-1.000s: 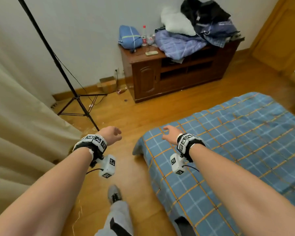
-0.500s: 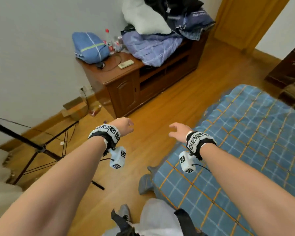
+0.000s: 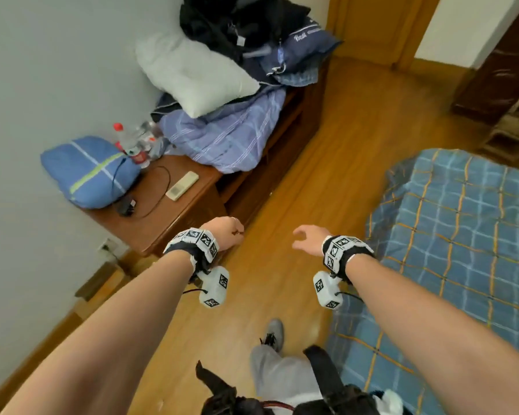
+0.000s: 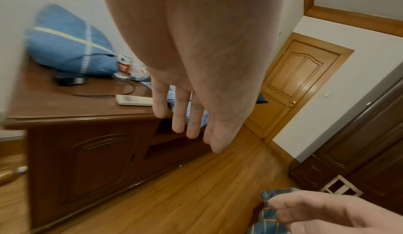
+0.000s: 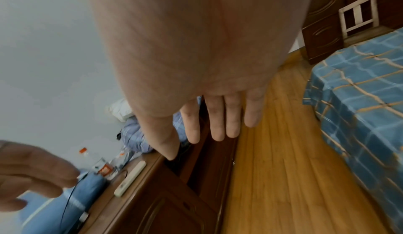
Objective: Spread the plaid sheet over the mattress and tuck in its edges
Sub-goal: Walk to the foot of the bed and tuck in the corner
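The blue plaid sheet (image 3: 450, 235) with orange lines lies spread over the mattress at the right, its near edge hanging down the side toward the floor. Both hands hover above the wooden floor, left of the bed, touching nothing. My left hand (image 3: 225, 232) is in front of the cabinet corner, its fingers straight and relaxed in the left wrist view (image 4: 185, 117). My right hand (image 3: 309, 239) is a short way left of the sheet's edge with fingers extended (image 5: 220, 120). The sheet (image 5: 357, 103) also shows at the right of the right wrist view.
A dark wooden cabinet (image 3: 192, 211) stands against the wall at left, bearing a blue bundle (image 3: 87, 172), bottles, a remote (image 3: 182, 185), a cable, a white pillow (image 3: 192, 70) and piled clothes. A wardrobe (image 3: 498, 64) and doorway are at the far right. My leg and shoe (image 3: 274, 333) are below.
My view has swung right and nearer the cabinet; the tripod and curtain have left the view. My right hand has come off the sheet and now hovers over the floor.
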A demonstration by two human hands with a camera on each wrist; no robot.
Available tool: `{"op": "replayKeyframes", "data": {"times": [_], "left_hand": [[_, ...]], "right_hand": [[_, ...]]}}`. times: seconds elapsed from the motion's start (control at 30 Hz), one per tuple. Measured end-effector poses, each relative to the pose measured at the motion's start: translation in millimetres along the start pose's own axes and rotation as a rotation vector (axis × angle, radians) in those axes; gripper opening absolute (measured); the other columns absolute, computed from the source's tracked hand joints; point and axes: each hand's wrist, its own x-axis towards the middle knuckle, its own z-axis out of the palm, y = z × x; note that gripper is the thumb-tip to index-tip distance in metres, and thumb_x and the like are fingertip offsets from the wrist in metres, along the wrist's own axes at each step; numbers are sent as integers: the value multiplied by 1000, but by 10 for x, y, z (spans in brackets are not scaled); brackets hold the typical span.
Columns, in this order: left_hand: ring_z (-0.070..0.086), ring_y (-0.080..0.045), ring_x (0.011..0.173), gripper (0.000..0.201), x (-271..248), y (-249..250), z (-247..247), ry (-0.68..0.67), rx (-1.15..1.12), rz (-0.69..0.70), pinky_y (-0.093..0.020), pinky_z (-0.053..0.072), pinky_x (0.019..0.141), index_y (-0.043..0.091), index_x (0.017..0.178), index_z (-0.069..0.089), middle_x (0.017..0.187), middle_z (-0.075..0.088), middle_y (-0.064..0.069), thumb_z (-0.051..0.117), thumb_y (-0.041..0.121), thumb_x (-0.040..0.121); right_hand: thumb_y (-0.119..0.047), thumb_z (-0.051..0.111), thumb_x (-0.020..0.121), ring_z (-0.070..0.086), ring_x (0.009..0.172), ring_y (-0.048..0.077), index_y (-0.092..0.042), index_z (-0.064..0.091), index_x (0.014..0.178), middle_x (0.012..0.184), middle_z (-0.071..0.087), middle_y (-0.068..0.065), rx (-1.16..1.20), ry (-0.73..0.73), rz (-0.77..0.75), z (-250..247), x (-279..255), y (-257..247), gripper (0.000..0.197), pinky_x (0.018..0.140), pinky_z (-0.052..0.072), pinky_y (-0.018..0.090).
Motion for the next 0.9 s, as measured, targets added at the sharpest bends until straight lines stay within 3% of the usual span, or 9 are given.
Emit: {"op": "replayKeyframes", "data": {"times": [0.13,0.23,0.43,0.5,0.57,0.63,0.77,0.83,0.9], "left_hand": [[57,-20,118,40,1186,306,-822,7,17,95,-34,45,102,23,132,55,131,58,1,54,34,93],[57,-20,118,40,2062,742,-1263,-84,21,197,-36,44,104,23,129,57,132,58,2,56,37,92],[60,-17,111,32,4303,2200,-2177,-173,38,445,-33,48,99,24,120,63,122,65,2,59,34,90],[61,-17,111,31,4768,2584,-2378,-180,55,501,-34,48,99,25,121,62,122,64,3,59,33,91],[60,-17,112,32,5454,3234,-2671,-211,143,594,-34,49,98,27,122,61,124,64,4,58,35,91],[59,-19,115,33,6051,3947,-2951,-247,232,693,-32,47,98,23,124,61,126,62,2,57,33,93],[61,-20,112,31,6886,5587,-3349,-268,393,944,-27,47,93,21,121,63,127,64,0,58,30,92],[62,-18,110,31,7078,6391,-3393,-328,469,1074,-24,46,91,20,121,63,123,66,0,60,30,91],[63,-16,108,30,7258,7180,-3388,-344,528,1190,-24,47,89,23,119,63,119,68,2,61,31,90]], "right_hand": [[-40,61,89,55,120,20,-28,55,131,137,56,-3,52,75,46,-897,664,206,44,100,47,36],[-38,61,89,56,118,18,-28,58,128,133,59,-4,117,98,118,-1527,1059,604,40,101,47,37],[-31,66,88,59,114,18,-22,67,115,122,66,-2,402,285,441,-2738,2004,2095,29,104,44,33],[-26,66,88,60,107,20,-24,69,93,109,68,2,457,292,526,-2995,2165,2436,7,96,45,29],[-22,63,88,59,94,20,-28,57,67,88,65,2,497,364,643,-3392,2433,2897,23,85,44,25],[-27,60,86,53,83,18,-25,50,60,78,57,-1,578,426,750,-3881,2519,3170,27,81,44,25],[-26,61,88,63,98,20,-27,62,68,97,70,2,726,610,934,-4679,2516,3861,20,88,47,28],[-30,61,88,64,106,22,-26,71,86,107,72,4,787,658,1034,-4979,2414,4150,11,92,49,30],[-30,63,88,64,109,22,-20,73,101,110,72,5,836,728,1101,-5219,2390,4538,20,92,50,29]]}}
